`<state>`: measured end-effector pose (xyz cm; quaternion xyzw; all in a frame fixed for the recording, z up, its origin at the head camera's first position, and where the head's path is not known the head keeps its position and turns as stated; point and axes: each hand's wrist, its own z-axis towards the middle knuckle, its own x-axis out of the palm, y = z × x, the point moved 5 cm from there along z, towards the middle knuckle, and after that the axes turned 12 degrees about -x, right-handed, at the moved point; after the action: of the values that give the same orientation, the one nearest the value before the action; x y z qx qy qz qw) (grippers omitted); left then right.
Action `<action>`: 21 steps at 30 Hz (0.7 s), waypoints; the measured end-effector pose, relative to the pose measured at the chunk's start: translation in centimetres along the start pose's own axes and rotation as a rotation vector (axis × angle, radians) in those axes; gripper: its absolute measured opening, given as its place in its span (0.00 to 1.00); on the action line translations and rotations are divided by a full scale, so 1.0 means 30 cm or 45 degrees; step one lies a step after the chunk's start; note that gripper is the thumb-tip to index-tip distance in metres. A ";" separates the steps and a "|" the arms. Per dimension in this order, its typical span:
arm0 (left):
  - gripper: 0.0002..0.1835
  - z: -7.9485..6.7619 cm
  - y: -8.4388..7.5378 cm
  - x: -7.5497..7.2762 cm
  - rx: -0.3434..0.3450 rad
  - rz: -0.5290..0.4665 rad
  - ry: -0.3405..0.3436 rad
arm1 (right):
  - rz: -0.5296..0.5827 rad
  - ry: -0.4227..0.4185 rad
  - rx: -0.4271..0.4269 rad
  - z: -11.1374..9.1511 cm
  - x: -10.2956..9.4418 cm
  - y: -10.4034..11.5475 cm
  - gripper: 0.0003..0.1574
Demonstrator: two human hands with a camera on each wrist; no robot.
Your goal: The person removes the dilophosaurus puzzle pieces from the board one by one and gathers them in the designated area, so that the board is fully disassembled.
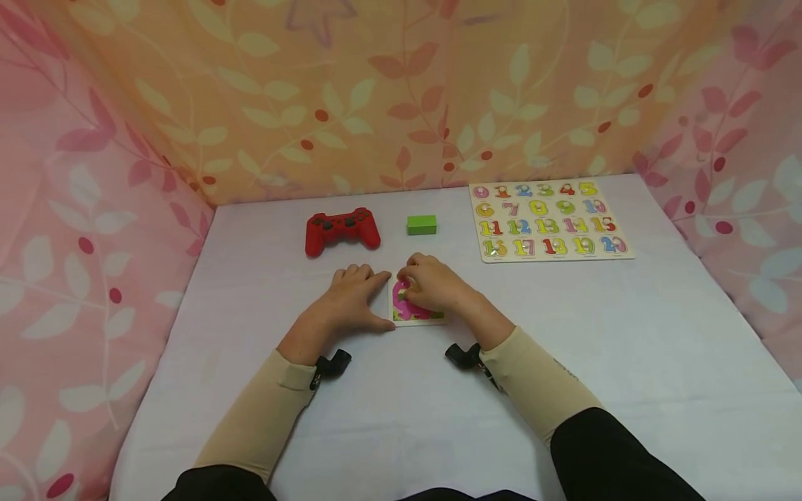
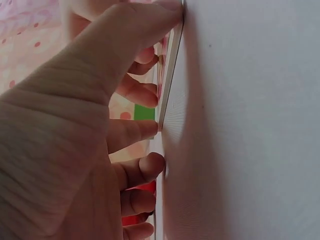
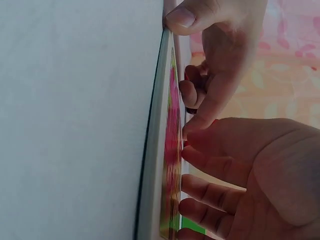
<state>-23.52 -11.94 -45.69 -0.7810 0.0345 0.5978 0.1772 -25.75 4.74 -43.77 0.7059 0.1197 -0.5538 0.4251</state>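
- Black sleeves (image 1: 620, 452) nearest, over tan undersleeves (image 1: 263, 410), arms reaching in over white-covered table (image 1: 388, 424).
- Pink picture puzzle (image 1: 410, 312), white edge, lies flat on table between both hands.
- Left grip (image 1: 352, 299): thumb and index spread apart, touching puzzle's near-left and far-left corners.
- Right grip (image 1: 434, 284): fingertips down on puzzle face; can't tell if pinching a piece.
- Beyond: red game controller (image 1: 342, 229) left, green rectangular block (image 1: 422, 225) mid, 0–20 number board (image 1: 552, 213) right, all well apart.
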 end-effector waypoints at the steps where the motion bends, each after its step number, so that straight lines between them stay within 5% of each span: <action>1: 0.56 -0.002 -0.002 -0.002 -0.004 0.011 0.004 | 0.004 -0.004 0.003 0.001 0.001 0.001 0.25; 21: 0.55 -0.020 -0.012 -0.014 -0.036 -0.019 -0.014 | 0.099 -0.144 0.044 0.010 0.024 -0.027 0.21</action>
<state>-22.98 -11.87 -45.07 -0.7804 0.0192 0.6012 0.1707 -26.23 4.80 -44.79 0.6848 0.0584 -0.5777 0.4402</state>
